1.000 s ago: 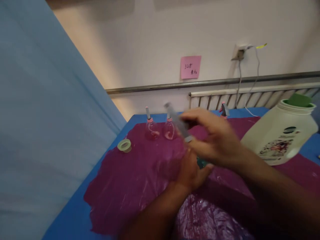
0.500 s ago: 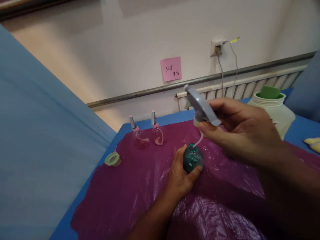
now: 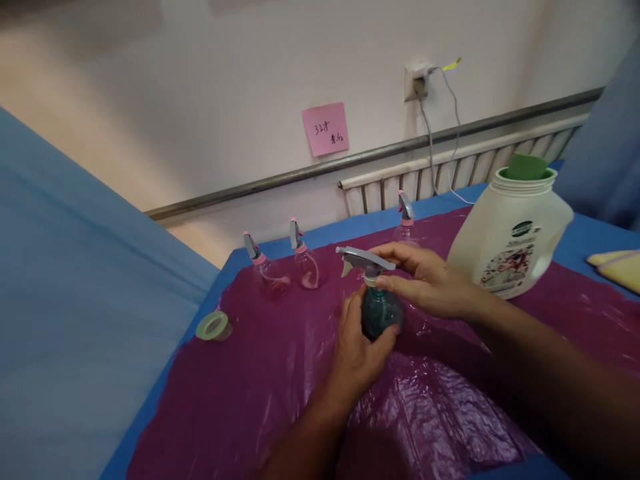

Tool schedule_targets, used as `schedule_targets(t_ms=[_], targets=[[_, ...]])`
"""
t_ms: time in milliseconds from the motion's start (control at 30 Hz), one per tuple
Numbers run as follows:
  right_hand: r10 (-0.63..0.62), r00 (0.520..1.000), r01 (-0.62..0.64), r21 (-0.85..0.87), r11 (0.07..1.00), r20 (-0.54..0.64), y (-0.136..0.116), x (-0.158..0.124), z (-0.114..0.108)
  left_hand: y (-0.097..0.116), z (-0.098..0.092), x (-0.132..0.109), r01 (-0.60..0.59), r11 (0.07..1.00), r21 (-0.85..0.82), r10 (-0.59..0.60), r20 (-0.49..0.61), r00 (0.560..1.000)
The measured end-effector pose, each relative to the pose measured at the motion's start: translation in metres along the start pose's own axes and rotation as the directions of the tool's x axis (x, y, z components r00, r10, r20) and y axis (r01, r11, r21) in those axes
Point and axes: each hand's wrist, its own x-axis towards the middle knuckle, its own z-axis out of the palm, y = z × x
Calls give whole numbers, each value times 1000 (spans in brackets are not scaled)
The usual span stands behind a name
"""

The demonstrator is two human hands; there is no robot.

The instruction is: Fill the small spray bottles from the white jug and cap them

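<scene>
A round teal spray bottle (image 3: 383, 315) stands upright on the purple plastic sheet (image 3: 240, 387). My left hand (image 3: 361, 340) is wrapped around its left side and front. On the bottle's neck sits a grey trigger sprayer head (image 3: 367, 259) with a pale collar, its nozzle pointing left. My right hand (image 3: 425, 277) grips the head and collar from the right, thumb in front and fingers behind. The dip tube is inside the bottle, mostly hard to make out through the dark plastic.
Clear spray bottles with pink collars stand behind: one at left (image 3: 274, 283), another beside it (image 3: 310, 270), a third (image 3: 406, 227) farther right. A pale green funnel-like cup (image 3: 214, 327) lies at left. A large white jug (image 3: 515, 230) and a yellow cloth (image 3: 617, 268) are at right.
My right hand has lowered the sprayer head onto the teal bottle's neck, and the tube has gone inside. My left hand stays around the bottle. The view has shifted slightly.
</scene>
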Motion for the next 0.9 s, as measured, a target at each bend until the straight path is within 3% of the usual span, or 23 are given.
schedule_targets(t_ms=[200,367,600,900], targets=[[67,996,-74,133,988,56,18,-16,3,-3,-1,-1,-2,1000,-2,2,22,1000],[13,999,-14,22,1000,47,15,-21,4,-8,0,-2,-5,1000,27,5,27,1000],[-25,999,24,-37,999,-29,10,-21,6,-5,0,-4,-42,999,9,42,18,999],[44,970,-14,125,992,-239,32,-16,29,-8,1,-8,-109,994,-28,110,47,993]])
